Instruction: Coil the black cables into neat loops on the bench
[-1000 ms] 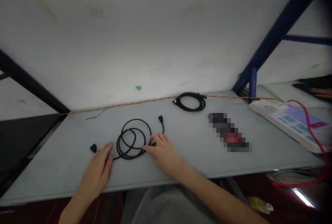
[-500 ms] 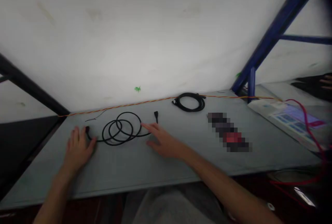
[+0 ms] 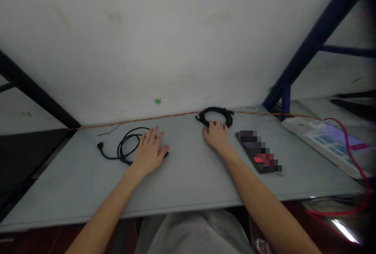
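On the left of the table lies a loosely looped black cable [image 3: 119, 150] with a dark plug at its left end. My left hand [image 3: 147, 154] rests over its right side, fingers spread, hiding part of the loops. A dark end of the cable pokes out by the thumb. Farther right, a tightly coiled black cable [image 3: 216, 109] lies near the wall. My right hand [image 3: 217, 134] has its fingers curled over the coil's near edge, the thumb off to the left. Just right of that hand is a phone [image 3: 249, 152], its screen mostly blurred out.
A white power strip [image 3: 320, 144] with a red cable [image 3: 348, 144] stands at the table's right. A twisted orange wire [image 3: 152, 118] runs along the wall [image 3: 176, 50]. Blue frame posts [image 3: 305, 54] rise at both sides. The grey table's front edge [image 3: 182, 210] is near my lap.
My left hand has moved right from the plug end onto the loops. My right hand has left the looped cable and reached the coiled one. The looped cable's right end has been drawn in.
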`<move>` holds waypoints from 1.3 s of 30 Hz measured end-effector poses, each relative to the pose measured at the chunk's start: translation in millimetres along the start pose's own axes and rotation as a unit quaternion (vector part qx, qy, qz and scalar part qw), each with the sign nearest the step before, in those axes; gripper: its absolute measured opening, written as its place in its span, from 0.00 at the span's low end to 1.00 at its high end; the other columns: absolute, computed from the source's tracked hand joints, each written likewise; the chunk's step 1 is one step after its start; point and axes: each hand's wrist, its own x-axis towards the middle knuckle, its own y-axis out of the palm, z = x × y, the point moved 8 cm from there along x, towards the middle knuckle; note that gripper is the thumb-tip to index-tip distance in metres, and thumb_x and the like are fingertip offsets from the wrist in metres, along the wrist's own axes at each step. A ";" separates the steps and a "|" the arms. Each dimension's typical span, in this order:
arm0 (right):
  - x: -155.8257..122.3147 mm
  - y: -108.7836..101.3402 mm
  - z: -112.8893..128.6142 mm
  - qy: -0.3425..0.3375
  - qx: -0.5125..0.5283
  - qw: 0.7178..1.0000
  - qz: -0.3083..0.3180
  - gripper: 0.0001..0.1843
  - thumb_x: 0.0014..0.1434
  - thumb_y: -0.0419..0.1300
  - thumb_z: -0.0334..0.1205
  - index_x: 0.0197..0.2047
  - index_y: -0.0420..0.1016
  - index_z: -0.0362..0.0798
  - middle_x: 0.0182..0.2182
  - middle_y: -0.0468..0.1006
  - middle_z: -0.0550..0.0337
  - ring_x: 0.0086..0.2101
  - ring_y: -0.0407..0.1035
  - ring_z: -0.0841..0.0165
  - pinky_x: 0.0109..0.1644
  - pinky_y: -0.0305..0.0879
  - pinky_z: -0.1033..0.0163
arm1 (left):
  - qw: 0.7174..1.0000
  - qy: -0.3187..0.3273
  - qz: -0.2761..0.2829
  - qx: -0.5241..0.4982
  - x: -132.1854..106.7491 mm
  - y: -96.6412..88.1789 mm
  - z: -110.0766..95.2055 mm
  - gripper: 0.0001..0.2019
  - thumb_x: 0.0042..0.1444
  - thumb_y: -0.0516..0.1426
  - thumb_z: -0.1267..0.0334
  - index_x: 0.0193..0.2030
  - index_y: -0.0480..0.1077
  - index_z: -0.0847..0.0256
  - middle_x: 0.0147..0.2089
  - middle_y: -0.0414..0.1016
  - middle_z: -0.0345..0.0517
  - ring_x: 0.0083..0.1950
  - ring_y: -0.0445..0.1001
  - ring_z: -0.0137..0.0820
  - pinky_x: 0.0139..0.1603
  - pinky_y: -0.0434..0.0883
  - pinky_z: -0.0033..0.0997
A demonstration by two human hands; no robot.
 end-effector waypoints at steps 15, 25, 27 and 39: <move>-17.0 -2.2 47.8 -0.207 0.176 0.962 0.025 0.15 0.65 0.62 0.42 0.50 0.82 0.44 0.43 0.81 0.47 0.44 0.74 0.59 0.52 0.68 0.57 | 0.987 -0.053 -0.055 -0.144 71.8 26.2 6.8 0.22 0.68 0.55 0.55 0.64 0.71 0.61 0.65 0.73 0.60 0.66 0.70 0.50 0.68 0.63 0.53; -47.5 -25.6 84.3 -0.337 0.344 0.875 0.050 0.15 0.67 0.58 0.36 0.53 0.83 0.50 0.40 0.85 0.55 0.39 0.77 0.64 0.49 0.71 0.59 | 0.971 -0.074 -0.031 -0.225 83.8 51.0 -21.1 0.16 0.64 0.59 0.60 0.52 0.78 0.68 0.53 0.80 0.64 0.56 0.77 0.49 0.60 0.70 0.49; -42.1 -28.7 77.1 -0.318 0.339 0.885 -0.007 0.17 0.66 0.57 0.34 0.54 0.82 0.49 0.45 0.84 0.53 0.46 0.76 0.61 0.55 0.69 0.56 | 0.969 -0.069 -0.044 -0.231 79.9 46.1 -22.7 0.15 0.64 0.58 0.63 0.53 0.77 0.66 0.54 0.80 0.61 0.56 0.77 0.47 0.61 0.69 0.49; -38.1 -48.7 57.1 -0.207 0.219 0.936 -0.181 0.25 0.71 0.54 0.44 0.68 0.69 0.51 0.66 0.66 0.43 0.63 0.60 0.50 0.66 0.56 0.42 | 0.918 -0.018 -0.168 -0.359 64.7 4.7 -48.1 0.17 0.64 0.55 0.66 0.59 0.72 0.58 0.61 0.75 0.54 0.63 0.74 0.41 0.67 0.69 0.46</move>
